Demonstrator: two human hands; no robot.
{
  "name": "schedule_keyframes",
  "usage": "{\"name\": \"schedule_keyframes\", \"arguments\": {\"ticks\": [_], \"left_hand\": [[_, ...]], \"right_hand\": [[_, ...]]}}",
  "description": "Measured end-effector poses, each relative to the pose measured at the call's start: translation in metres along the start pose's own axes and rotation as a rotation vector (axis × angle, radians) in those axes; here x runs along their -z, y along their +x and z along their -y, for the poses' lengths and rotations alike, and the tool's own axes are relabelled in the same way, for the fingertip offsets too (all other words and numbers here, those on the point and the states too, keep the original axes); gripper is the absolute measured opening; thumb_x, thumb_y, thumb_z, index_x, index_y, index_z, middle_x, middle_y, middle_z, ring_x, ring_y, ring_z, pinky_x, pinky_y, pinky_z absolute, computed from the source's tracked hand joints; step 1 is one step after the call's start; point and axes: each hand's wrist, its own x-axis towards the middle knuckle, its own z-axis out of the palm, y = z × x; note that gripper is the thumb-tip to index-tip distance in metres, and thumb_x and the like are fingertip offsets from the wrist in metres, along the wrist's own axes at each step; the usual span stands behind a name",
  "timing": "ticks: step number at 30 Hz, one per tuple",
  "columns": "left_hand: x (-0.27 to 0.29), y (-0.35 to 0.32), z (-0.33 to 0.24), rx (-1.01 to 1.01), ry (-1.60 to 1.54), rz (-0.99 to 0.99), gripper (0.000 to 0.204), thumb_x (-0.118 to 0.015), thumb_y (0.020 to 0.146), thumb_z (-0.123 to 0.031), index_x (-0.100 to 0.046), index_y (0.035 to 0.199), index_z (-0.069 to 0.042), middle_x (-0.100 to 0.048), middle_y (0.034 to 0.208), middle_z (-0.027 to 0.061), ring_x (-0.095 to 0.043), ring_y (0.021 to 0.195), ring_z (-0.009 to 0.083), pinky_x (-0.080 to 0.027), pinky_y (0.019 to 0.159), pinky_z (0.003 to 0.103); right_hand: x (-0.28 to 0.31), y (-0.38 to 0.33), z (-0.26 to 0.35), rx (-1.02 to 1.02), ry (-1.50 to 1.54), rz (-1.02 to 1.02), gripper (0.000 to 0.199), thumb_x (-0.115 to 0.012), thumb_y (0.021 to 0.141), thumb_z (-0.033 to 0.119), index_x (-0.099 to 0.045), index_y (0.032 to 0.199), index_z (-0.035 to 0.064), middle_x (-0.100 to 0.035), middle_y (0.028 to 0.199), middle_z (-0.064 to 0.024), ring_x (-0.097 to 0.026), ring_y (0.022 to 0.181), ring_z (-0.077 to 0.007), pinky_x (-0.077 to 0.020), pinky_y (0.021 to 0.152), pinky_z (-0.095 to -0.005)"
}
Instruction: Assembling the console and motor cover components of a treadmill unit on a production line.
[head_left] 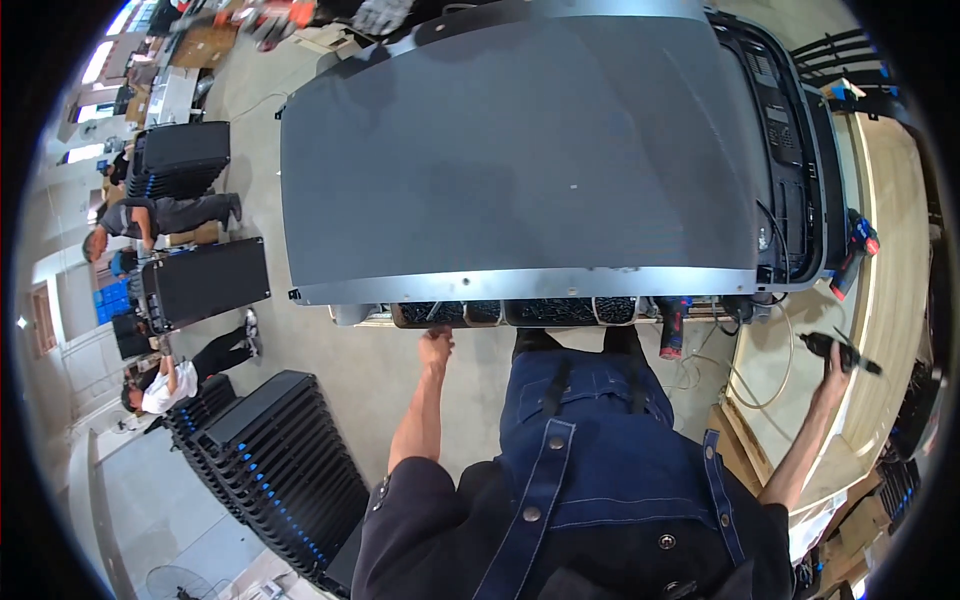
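A large dark grey panel (510,160) with a shiny metal front edge lies before me. Below that edge sit bins (550,313) of small dark parts, too small to name. At the left bin (428,314) is my left hand (435,347), its fingers curled together at the rim; whatever they may pinch is hidden. Off to the right, my right hand (832,380) is closed around a black power tool (845,355) with a slim rod, over the pale side bench (885,300). A red and blue cordless driver (673,330) hangs right of the bins.
Another cordless driver (855,253) rests by the right bench. A pale hose (765,403) loops down there. Stacked black panels (285,460) stand at my left. Farther left, two people (185,215) work by more stacks. A blurred gloved hand (385,15) shows beyond the panel.
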Motion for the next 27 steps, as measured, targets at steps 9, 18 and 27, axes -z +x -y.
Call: {"name": "schedule_keyframes", "arguments": {"ticks": [9, 18, 27], "left_hand": [[0.002, 0.160, 0.014, -0.647, 0.402, -0.272, 0.028, -0.067, 0.083, -0.030, -0.071, 0.096, -0.005, -0.072, 0.092, 0.0212, -0.068, 0.088, 0.0455, -0.055, 0.077, 0.051], [0.011, 0.139, -0.018, -0.614, 0.344, -0.040, 0.030, -0.077, 0.073, -0.012, -0.069, 0.102, -0.006, -0.072, 0.100, 0.0199, -0.067, 0.096, 0.0431, -0.053, 0.085, 0.051], [0.047, -0.047, -0.090, -0.393, -0.449, 0.866, 0.033, -0.065, 0.097, -0.016, -0.065, 0.124, 0.004, -0.071, 0.104, 0.0111, -0.070, 0.085, 0.0164, -0.059, 0.076, 0.030]], "right_hand": [[0.037, -0.241, 0.145, 0.029, 0.760, -0.059, 0.062, -0.070, 0.093, 0.037, -0.051, 0.131, -0.0087, -0.066, 0.114, -0.0245, -0.065, 0.108, -0.0358, -0.0532, 0.099, -0.0515], [-0.114, -0.370, 0.196, -0.048, 0.871, 0.019, 0.048, -0.070, 0.095, 0.028, -0.053, 0.127, -0.0034, -0.066, 0.113, -0.0185, -0.066, 0.092, -0.0220, -0.0541, 0.092, -0.0447], [-0.289, -0.425, 0.249, -0.102, 0.847, 0.639, 0.052, -0.074, 0.086, 0.017, -0.051, 0.131, 0.0062, -0.064, 0.119, -0.0155, -0.066, 0.093, -0.0232, -0.0547, 0.092, -0.0456]]}}
